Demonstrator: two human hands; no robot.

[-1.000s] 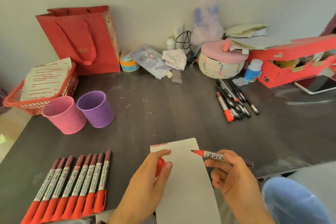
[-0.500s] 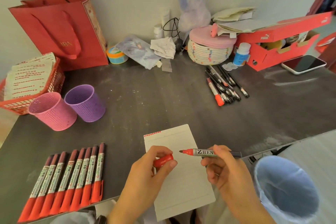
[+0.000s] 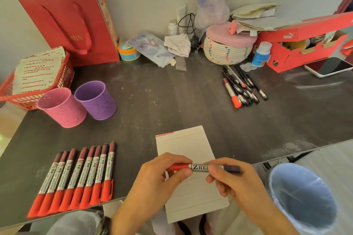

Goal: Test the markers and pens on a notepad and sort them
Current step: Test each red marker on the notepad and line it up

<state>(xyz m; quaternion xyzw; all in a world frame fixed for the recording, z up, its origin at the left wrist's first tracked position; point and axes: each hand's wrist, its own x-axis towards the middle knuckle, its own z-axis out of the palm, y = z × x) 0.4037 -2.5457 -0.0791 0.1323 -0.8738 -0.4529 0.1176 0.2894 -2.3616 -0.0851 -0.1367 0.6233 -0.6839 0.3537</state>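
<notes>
Over the white lined notepad (image 3: 186, 147) I hold a red marker (image 3: 200, 167) level with both hands. My left hand (image 3: 158, 179) pinches its red cap end, which sits on the marker's tip. My right hand (image 3: 235, 179) grips the labelled barrel and dark rear end. Several red markers (image 3: 76, 175) lie in a neat row at the front left. A loose pile of pens and markers (image 3: 240, 86) lies at the back right.
A pink cup (image 3: 63, 108) and a purple cup (image 3: 95, 97) stand at the left, beside a red basket (image 3: 63, 74) of papers. A lined bin (image 3: 303, 196) sits below the table's front right edge. Red bag, woven basket, shoebox and phone line the back.
The cap, held apart in my left hand, has been brought onto the marker's tip. Both hands have come together over the notepad.
</notes>
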